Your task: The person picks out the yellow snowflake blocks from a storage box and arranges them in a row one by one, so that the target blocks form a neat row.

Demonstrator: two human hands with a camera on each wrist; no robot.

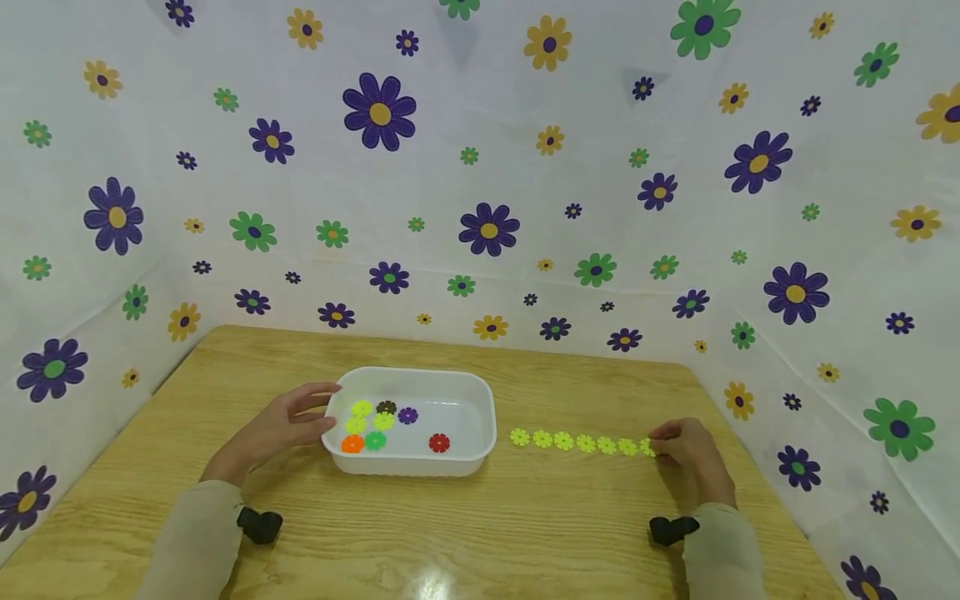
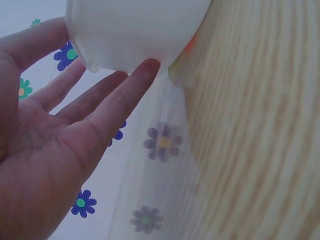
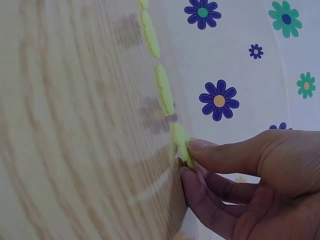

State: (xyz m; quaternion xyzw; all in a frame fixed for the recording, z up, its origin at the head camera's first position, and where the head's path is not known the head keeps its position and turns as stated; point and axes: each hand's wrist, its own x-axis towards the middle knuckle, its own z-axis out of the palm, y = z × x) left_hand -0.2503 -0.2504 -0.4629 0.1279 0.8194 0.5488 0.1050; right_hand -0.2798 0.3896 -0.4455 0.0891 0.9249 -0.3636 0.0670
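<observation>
A white plastic tray [image 1: 480,417] stands left of the table's middle. Inside lie several notched, flower-shaped plastic discs: yellow-green ones, an orange disc [image 1: 352,443], a green disc [image 1: 375,441], a brown disc [image 1: 386,407], a purple disc [image 1: 408,415] and a red disc [image 1: 439,442]. My left hand [image 1: 288,421] touches the tray's left end with nearly straight, spread fingers. To the tray's right runs a line of yellow-green discs [image 1: 585,443]. At its far right end my right hand [image 1: 686,450] pinches the last yellow-green disc [image 3: 181,144] between thumb and fingers, low at the tabletop.
The wooden table [image 1: 450,533] has its back edge against a white flower-printed cloth [image 1: 480,175], which also rises at the left and right sides. Black wrist mounts [image 1: 259,526] sit on both forearms.
</observation>
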